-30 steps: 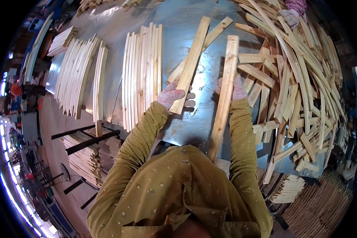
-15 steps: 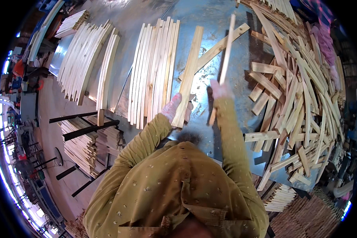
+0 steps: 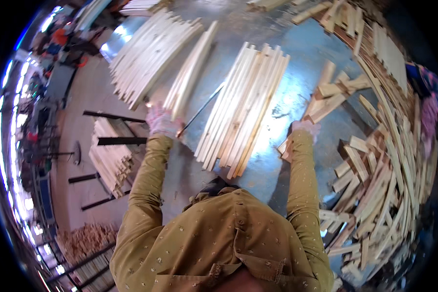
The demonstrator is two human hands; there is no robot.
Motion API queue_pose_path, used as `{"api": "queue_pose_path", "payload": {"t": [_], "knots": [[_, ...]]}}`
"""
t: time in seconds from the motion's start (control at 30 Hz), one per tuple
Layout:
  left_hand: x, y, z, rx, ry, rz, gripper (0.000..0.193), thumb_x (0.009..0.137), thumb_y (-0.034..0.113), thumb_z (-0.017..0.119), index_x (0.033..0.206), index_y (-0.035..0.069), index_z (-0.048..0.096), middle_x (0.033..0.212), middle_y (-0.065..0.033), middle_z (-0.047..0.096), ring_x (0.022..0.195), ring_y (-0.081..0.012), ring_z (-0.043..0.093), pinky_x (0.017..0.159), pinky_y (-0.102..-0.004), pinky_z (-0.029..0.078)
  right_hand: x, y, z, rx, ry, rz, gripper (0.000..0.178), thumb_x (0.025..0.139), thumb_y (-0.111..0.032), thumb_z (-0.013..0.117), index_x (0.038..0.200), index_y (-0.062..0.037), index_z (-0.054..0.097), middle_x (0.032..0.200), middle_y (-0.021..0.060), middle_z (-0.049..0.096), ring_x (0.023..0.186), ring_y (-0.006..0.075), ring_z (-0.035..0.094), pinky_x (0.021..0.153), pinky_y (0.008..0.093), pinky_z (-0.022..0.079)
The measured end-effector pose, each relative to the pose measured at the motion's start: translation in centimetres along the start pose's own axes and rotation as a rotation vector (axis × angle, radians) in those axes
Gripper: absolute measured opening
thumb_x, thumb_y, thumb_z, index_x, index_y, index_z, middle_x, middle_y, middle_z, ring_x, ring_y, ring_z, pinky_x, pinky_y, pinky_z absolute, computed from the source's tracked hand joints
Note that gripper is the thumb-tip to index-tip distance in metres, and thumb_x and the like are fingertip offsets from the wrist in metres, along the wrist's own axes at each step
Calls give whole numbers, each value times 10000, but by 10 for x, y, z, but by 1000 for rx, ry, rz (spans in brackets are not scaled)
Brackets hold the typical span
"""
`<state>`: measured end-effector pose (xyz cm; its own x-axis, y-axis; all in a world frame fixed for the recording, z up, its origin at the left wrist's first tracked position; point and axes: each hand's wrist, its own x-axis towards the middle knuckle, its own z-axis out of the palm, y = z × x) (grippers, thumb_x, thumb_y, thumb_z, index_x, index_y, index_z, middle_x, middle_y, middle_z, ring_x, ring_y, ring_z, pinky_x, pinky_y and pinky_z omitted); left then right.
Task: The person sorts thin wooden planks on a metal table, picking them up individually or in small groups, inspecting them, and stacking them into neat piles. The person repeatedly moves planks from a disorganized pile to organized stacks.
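Observation:
My left hand, in a pale, stained glove, reaches to the near end of a narrow group of wooden strips. Its fingers look spread and touch the strip ends, somewhat blurred. On the right, my gloved right hand is closed around a wooden strip, whose near end juts out below the hand. Other pieces cross just beyond that hand, among them a short board. Between my hands lies a wide row of pale strips, side by side on the metal table.
A larger row of strips lies at the far left. Tangled offcuts heap up along the right side. Left of the table, dark metal bars stick out by a stack of wood. A person's pink sleeve shows at far right.
My left hand has let go of its board and moved left to the narrow group. My right hand has moved right and lowered its strip toward the crossed pieces. The view has shifted.

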<state>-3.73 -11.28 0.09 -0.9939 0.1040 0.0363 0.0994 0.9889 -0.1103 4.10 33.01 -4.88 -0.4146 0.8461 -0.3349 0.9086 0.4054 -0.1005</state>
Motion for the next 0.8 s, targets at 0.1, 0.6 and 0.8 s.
{"api": "queue_pose_path", "payload": {"t": [0.1, 0.6, 0.8], "knots": [[20, -21, 19, -320, -287, -135, 754, 761, 378, 737, 1408, 74, 495, 1585, -287, 191, 1443, -415, 275, 1163, -407, 320, 0, 40, 5, 287, -101, -95, 687, 757, -242, 701, 1381, -66, 474, 1278, 178, 600, 1165, 310, 610, 996, 350, 490], [-111, 235, -10, -1267, -946, 401, 836, 904, 271, 697, 1532, -1, 218, 1487, -222, 417, 1381, -300, 413, 1136, -384, 362, -94, 90, 4, 1342, -643, -185, 655, 883, -432, 718, 1280, 66, 565, 1106, 129, 669, 988, 231, 663, 841, 362, 554], [-115, 248, 1, -1888, -1601, 5, 734, 861, 277, 740, 1412, -52, 383, 1176, -204, 658, 1071, -276, 659, 926, -351, 546, -76, 106, 4, 1503, -591, -21, 433, 931, -339, 680, 1195, -8, 590, 1012, 119, 688, 782, 194, 667, 607, 332, 564]]}}
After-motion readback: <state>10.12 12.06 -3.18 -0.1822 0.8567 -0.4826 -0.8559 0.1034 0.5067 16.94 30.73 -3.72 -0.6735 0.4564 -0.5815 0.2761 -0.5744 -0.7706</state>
